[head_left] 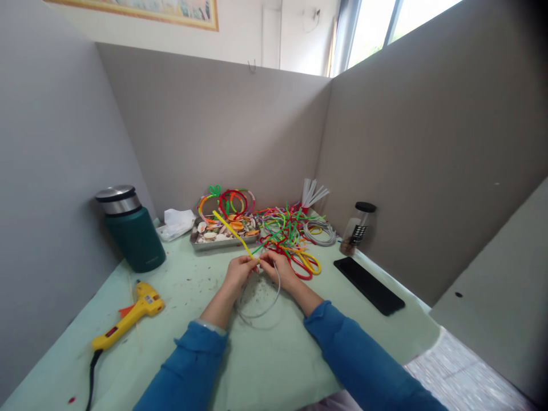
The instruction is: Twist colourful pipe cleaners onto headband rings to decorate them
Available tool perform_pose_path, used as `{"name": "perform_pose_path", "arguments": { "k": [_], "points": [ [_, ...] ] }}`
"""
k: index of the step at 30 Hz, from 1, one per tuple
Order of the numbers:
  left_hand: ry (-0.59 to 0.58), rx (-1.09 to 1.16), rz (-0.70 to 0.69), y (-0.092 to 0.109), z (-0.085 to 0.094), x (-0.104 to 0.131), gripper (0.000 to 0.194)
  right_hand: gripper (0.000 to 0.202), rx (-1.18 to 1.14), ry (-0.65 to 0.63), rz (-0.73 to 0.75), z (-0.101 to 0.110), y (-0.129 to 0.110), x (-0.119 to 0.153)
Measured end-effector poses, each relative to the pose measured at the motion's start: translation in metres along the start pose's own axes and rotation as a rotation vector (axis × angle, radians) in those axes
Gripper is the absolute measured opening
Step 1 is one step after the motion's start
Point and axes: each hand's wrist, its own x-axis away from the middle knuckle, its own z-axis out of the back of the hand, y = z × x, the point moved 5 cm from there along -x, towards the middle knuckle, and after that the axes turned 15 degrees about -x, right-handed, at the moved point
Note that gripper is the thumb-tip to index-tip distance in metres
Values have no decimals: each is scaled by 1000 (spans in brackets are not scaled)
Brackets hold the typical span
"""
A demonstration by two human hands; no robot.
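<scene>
My left hand is closed in a pinch at the lower end of a yellow pipe cleaner, which slants up and away to the left with a slight bend. Fingertip to fingertip with it, my right hand grips a thin grey wire hoop. The hoop hangs below both hands, just over the table. The fingers hide where the pipe cleaner and hoop meet. Just beyond the hands lies a tangled pile of coloured pipe cleaners.
A metal tray of shells, with coloured hoops, stands behind. Grey wire coils lie right of the pile. A yellow glue gun and green bottle are at left; a clear jar and black phone at right. Partitions enclose the table.
</scene>
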Motion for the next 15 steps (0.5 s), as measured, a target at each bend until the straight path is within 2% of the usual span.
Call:
{"name": "perform_pose_path", "arguments": {
  "k": [5, 11, 15],
  "points": [
    [-16, 47, 21, 2, 1, 2, 26, 9, -11, 20, 22, 0, -2, 1],
    [-116, 136, 34, 2, 3, 3, 19, 9, -64, -11, 35, -1, -3, 2],
    [-117, 170, 25, 3, 2, 4, 20, 12, -98, 6, 9, 0, 3, 1]
  ]
}}
